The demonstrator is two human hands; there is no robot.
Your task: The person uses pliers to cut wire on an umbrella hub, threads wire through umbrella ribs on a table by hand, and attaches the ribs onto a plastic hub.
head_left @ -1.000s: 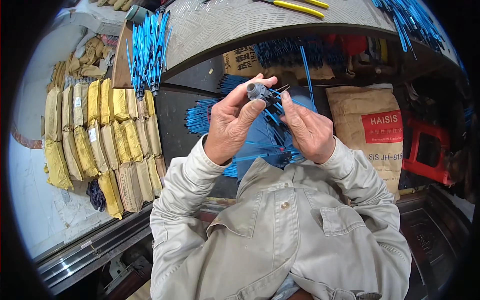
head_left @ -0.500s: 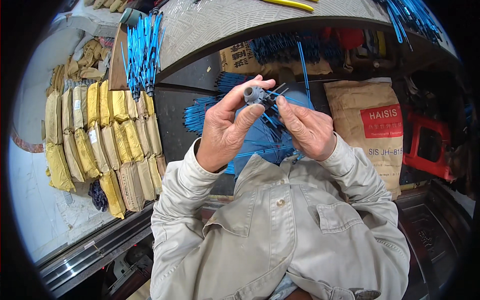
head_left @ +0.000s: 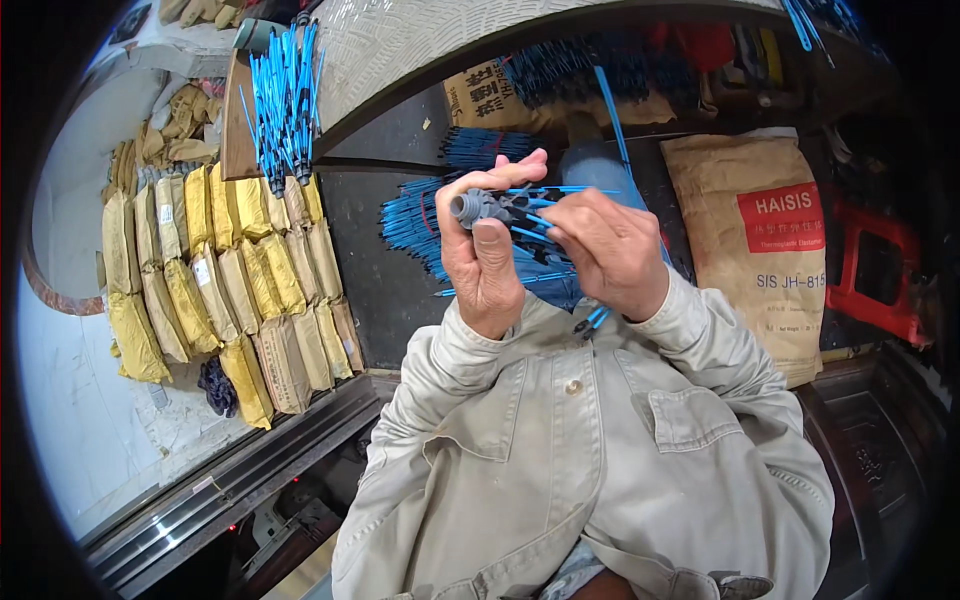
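Note:
My left hand (head_left: 482,262) is closed around a grey threaded plastic fitting (head_left: 468,208), its hollow round end pointing left. Thin blue rods (head_left: 536,228) with dark ends fan out from the fitting toward my right hand (head_left: 612,252). My right fingers are curled together on these rods; the fingertips are partly hidden, so how many they grip cannot be made out. Below my right hand, a few blue rod ends with black tips (head_left: 592,322) stick out. Behind my left wrist lie bundles of similar blue rods (head_left: 412,215), one with a red tie.
A curved, patterned tabletop (head_left: 400,50) spans the far side, with blue rods (head_left: 285,95) hanging over its left corner. Several yellow and tan packets (head_left: 220,300) are stacked at left. A large brown paper sack (head_left: 720,280) and a red plastic frame (head_left: 868,312) are at right.
Both hands have shifted, with the fitting moving left and turning so its open end faces more to the left. My right hand has rolled over, its back now showing more.

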